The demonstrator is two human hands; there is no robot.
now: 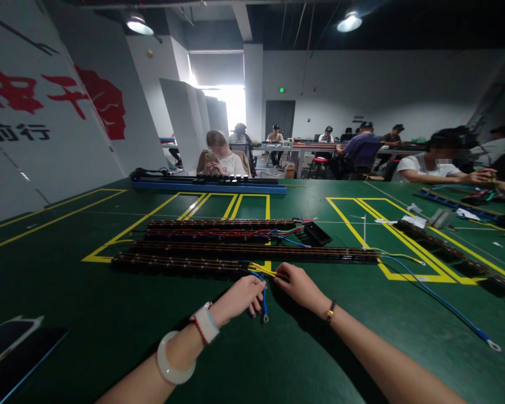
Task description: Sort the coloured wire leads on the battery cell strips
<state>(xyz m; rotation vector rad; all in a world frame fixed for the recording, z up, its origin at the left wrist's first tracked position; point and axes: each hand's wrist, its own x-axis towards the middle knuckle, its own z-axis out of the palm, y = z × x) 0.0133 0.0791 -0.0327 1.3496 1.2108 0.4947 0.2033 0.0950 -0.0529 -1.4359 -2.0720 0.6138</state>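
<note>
On the green table, a short black strip [180,265] lies nearest to me, with yellow wires [263,269] and blue wires [264,306] coming out of its right end. My right hand [292,280] is closed around the yellow wires. The fingers of my left hand [246,294] are pinched at the blue wires, whose ring terminal hangs below. Behind lies a longer black strip [252,251]; a long blue cable [437,294] with a ring terminal runs from its right end. Farther back are a strip with red wires [210,233] and a small black box [317,233].
Yellow tape [387,275] marks rectangles on the table. A blue rail [210,188] lies at the far edge, and a tablet-like object [21,359] at the left. More strips [454,252] lie at the right. Several people sit beyond, one [441,163] at the right.
</note>
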